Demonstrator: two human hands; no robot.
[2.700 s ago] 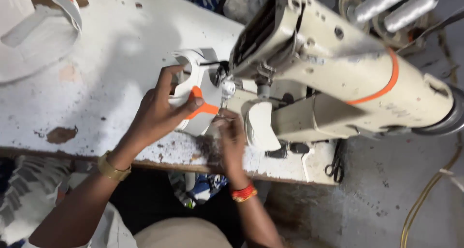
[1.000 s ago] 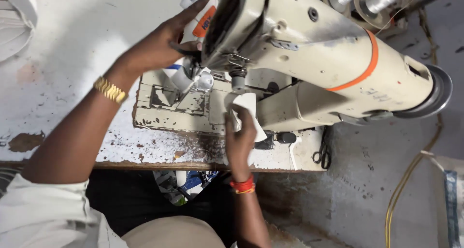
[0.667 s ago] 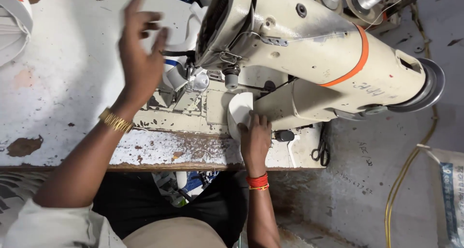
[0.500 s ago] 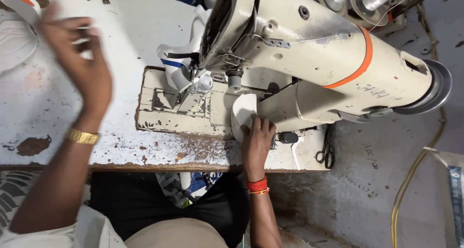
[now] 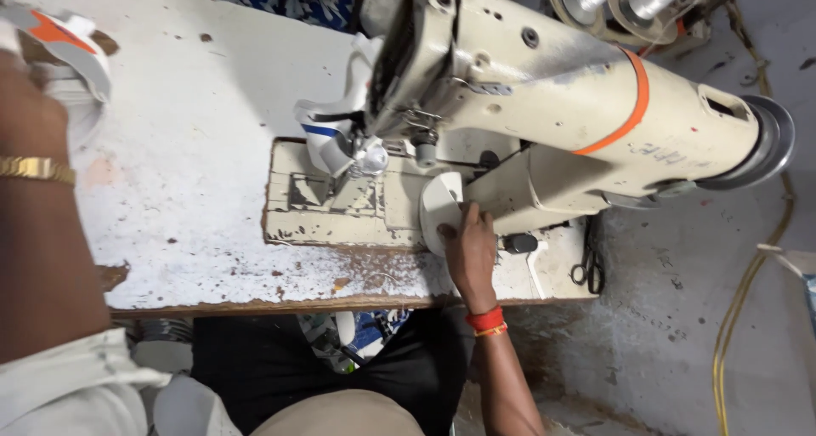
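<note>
Your worktable point(image 5: 195, 113) has a white painted top, chipped and stained, with brown patches worn through along its near edge. The cream sewing machine point(image 5: 544, 104) sits on it at your right. A pile of white and orange pieces point(image 5: 72, 49) lies at the far left corner. Black scissors point(image 5: 588, 262) rest by the right end.

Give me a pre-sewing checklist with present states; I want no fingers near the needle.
1. Right hand away from needle: ok, rests on white piece beside the machine.
2. Left hand away from needle: ok, far left by the white-orange pieces.
3. Work under the foot: ok, white-blue part sits there.
4. Thread seated: cannot tell.
5. Scissors out of the way: ok, at table edge.
</note>
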